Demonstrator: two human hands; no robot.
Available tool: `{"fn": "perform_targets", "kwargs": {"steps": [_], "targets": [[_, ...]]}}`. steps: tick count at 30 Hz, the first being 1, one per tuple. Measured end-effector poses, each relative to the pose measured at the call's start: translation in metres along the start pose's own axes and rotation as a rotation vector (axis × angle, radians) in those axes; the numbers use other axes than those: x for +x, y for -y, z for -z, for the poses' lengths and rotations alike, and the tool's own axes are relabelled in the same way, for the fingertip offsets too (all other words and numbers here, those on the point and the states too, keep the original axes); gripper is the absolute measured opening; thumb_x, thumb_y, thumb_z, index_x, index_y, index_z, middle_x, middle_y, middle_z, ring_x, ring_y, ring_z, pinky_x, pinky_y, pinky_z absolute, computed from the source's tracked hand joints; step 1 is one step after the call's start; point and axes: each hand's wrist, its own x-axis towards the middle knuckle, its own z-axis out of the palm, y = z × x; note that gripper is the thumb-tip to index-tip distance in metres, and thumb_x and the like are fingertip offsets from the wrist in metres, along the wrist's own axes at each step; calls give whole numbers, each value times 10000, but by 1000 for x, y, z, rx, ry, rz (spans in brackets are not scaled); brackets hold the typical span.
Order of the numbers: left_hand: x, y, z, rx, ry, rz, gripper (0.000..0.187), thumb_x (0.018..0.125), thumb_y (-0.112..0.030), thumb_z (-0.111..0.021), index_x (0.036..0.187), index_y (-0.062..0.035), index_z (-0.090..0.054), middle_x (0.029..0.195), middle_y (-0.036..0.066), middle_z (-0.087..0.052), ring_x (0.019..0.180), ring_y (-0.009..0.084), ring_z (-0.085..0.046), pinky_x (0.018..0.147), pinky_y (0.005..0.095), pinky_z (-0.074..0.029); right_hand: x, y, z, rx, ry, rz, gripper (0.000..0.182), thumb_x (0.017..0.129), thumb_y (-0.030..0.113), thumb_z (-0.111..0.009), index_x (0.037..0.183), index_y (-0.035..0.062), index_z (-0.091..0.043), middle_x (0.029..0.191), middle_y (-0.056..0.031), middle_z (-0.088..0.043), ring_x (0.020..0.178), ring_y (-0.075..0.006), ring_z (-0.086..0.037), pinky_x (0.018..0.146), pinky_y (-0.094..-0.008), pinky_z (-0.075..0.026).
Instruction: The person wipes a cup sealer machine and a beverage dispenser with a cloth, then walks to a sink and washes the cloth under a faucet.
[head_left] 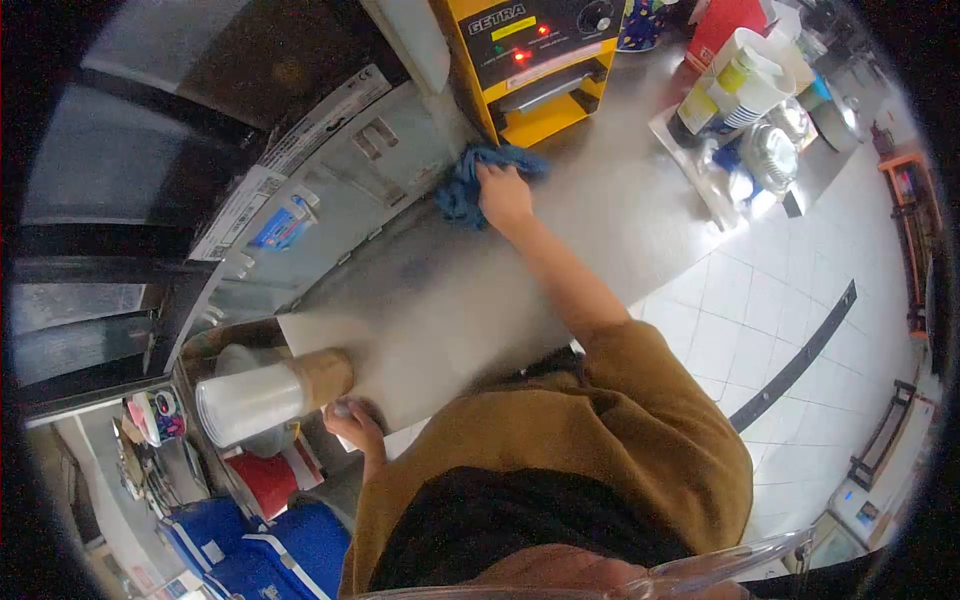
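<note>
My right hand (504, 197) presses a crumpled blue cloth (462, 192) onto the metal counter (430, 320), fingers closed on it. The cloth lies against the foot of a yellow-and-black machine (545, 60) marked GETRA, with red lights and a knob. At the counter's near left corner is my left hand (356, 428), its fingers curled by the edge around a small greyish spot; I cannot tell what it holds. Just beyond that hand, a long stack of clear plastic cups (250, 402) lies on its side, with a brown end (326, 376) toward the counter.
A tray (690, 165) at the far right of the counter carries paper cups (740, 80) and clear lids (770, 155). A grey panel (340, 180) borders the counter on the left. Blue containers (265, 545) stand low at left. White floor tiles (760, 300) show at right.
</note>
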Motion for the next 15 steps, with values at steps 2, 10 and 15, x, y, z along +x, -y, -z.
{"fn": "perform_targets", "kwargs": {"steps": [2,10,15], "targets": [[0,8,-3,21,-16,-71,462,855,-315,-492,1126,51,-410,1113,227,-429,1073,382,-373,928,476,-267,-13,0,25,-60,-21,-4,295,733,81,-510,1018,20,-556,940,-109,-580,831,-322,-533,734,-387,-480],[-1,5,0,27,-13,-27,478,850,-340,-492,1112,54,-421,1105,225,-427,1059,373,-381,914,471,-279,-1,20,0,-381,202,22,292,814,221,-458,1006,42,-586,978,-75,-568,959,-303,-461,751,-414,-422],[2,0,5,3,-55,-2,466,826,-279,-529,1134,47,-404,1107,223,-427,1039,380,-390,908,474,-285,-63,41,-12,-242,254,172,243,795,200,-488,949,48,-597,965,-97,-563,932,-286,-458,746,-390,-395]]}}
